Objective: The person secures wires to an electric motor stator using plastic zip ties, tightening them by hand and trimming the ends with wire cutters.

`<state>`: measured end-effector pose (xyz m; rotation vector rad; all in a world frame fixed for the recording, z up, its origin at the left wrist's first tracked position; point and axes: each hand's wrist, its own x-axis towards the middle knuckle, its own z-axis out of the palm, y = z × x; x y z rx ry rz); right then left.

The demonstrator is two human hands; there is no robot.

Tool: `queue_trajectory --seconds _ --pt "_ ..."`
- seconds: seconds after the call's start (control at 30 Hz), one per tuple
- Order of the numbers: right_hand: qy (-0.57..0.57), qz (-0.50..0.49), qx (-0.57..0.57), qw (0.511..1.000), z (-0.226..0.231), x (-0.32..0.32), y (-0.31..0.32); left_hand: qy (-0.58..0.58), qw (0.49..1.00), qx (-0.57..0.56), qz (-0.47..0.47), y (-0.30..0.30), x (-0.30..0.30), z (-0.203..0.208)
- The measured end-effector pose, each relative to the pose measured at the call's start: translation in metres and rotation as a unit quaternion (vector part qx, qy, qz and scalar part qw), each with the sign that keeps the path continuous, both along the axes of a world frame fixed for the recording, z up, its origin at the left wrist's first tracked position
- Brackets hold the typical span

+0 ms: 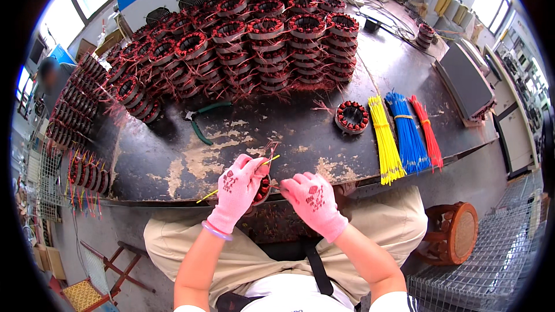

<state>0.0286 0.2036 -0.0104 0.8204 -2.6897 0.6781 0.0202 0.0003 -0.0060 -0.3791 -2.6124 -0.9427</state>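
Note:
At the table's front edge I have a motor stator with red windings, partly hidden behind my gloved left hand. That hand is closed, pinching a thin yellow wire along with reddish winding leads that stick up past the fingers. Just right of the stator is my right hand, also in a pink glove. Its fingers are curled together beside a short reddish lead, and whatever lies between them is too small to make out. Another single stator rests farther back on the right.
Bundles of yellow wires, blue wires and red wires lie on the right. Green-handled cutters lie left of centre. Tall stacks of stators fill the back. A wooden stool stands right of my knee.

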Motion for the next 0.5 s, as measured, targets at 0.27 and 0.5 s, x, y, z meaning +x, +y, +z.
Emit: queue_trajectory --seconds 0.27,0.5 --pt "-0.246 -0.022 -0.227 0.942 -0.004 0.001 0.014 -0.047 0.996 0.041 -0.064 -0.003 -0.001 0.013" --pt "-0.592 0.027 -0.259 0.763 0.006 -0.072 0.003 -0.037 0.992 0.094 -0.072 0.005 -0.006 0.006"
